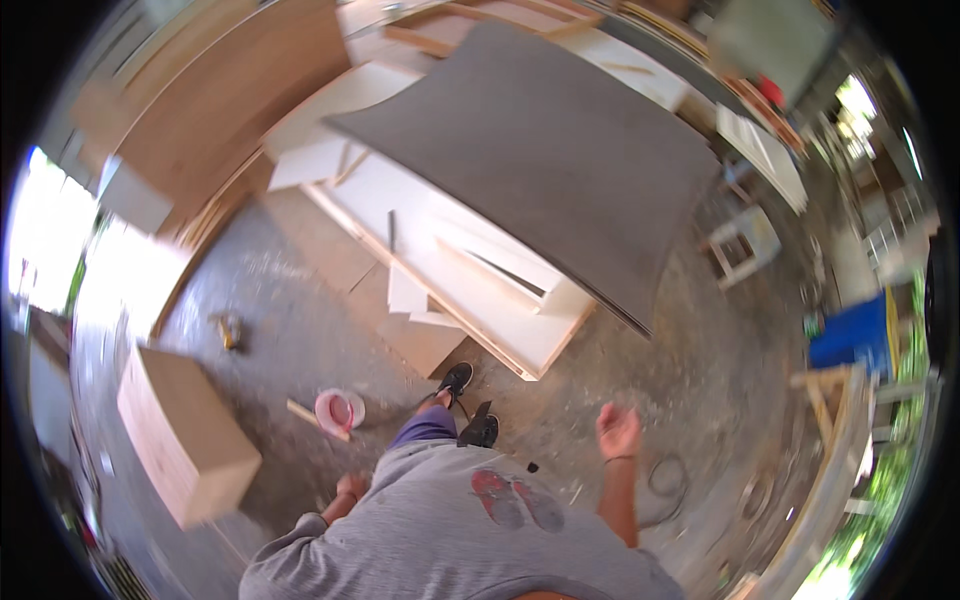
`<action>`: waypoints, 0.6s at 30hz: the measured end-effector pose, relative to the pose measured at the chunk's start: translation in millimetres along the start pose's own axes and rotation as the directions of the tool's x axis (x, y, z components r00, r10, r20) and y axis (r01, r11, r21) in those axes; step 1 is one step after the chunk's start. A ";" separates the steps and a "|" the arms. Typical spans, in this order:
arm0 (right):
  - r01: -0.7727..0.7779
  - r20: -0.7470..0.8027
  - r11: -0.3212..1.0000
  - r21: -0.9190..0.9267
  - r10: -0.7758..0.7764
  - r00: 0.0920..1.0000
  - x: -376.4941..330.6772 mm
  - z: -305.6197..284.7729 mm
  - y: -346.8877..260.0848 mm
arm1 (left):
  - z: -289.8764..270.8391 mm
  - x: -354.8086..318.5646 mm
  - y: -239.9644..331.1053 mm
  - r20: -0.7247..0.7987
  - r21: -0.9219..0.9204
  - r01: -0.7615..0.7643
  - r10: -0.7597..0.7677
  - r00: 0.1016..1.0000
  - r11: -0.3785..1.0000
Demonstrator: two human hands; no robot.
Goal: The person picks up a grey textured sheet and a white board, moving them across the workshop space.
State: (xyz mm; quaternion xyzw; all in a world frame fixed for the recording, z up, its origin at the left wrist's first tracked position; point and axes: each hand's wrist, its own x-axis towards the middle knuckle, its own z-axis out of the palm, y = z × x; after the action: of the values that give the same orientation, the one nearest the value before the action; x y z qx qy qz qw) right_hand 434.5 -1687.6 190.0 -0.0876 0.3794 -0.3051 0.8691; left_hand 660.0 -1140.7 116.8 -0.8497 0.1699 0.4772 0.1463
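My right hand (619,430) hangs out over the floor on the right, fingers apart and nothing visible in it, slightly blurred. My left hand (352,485) is low beside my hip; motion smears its fingers, so its grip is unclear. Ahead of me lies a long white panel box with a wooden frame (500,362), close to the floor. A large dark grey sheet (560,150) rests over its far side, its near edge overhanging. Nearest to my left hand stands a white bucket (341,410) with pinkish-red inside, next to a wooden stick (305,412).
A pale wooden box (190,435) stands at left, with a yellow power tool (230,331) on the floor behind it. Big plywood sheets (235,100) lean at the far left. To the right are a small stool (742,247), a blue barrel (850,335) and a cable (668,480).
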 end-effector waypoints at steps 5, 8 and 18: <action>-0.548 -0.221 0.775 -0.315 0.502 0.836 -26.3 30.1 120.5 | 100.8 -91.7 -2.3 0.193 -0.554 0.287 -0.214 0.958 0.781; -0.564 -0.039 0.572 -0.596 0.680 0.732 -24.3 73.4 156.1 | 115.1 -117.0 -3.8 0.061 -0.802 0.267 -0.372 0.926 0.535; -0.200 0.071 0.331 -0.922 0.653 0.754 -28.8 152.6 231.7 | 161.7 -167.2 45.5 -0.210 -0.969 -0.244 -0.625 0.752 0.033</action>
State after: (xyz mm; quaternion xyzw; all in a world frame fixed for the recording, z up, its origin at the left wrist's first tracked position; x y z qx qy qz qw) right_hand 635.6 -1497.5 224.8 -0.4769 0.2849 0.2096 0.8047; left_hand 436.1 -1090.3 175.6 -0.8241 -0.2940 0.1292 -0.4666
